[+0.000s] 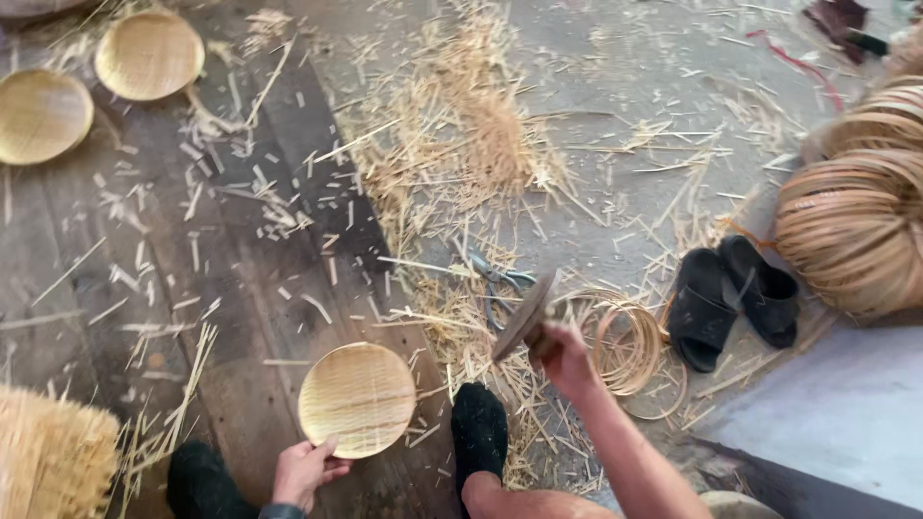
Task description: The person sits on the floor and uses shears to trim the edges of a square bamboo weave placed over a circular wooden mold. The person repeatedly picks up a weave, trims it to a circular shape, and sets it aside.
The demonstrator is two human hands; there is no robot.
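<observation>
My left hand (306,471) grips the near rim of a small round woven bamboo tray (357,399), holding it flat just above the wooden floor between my two dark-socked feet. My right hand (562,356) is raised to the right of the tray and is closed around the handle of a broad dark knife (525,315), whose blade points up and to the left. The blade is apart from the tray.
Two more woven trays (149,53) (40,115) lie at the far left. Bamboo shavings (461,163) litter the floor. Thin bamboo hoops (630,341), scissors (500,284), black sandals (731,298) and large coils of bamboo strip (856,226) lie right. A woven bundle (53,452) sits near left.
</observation>
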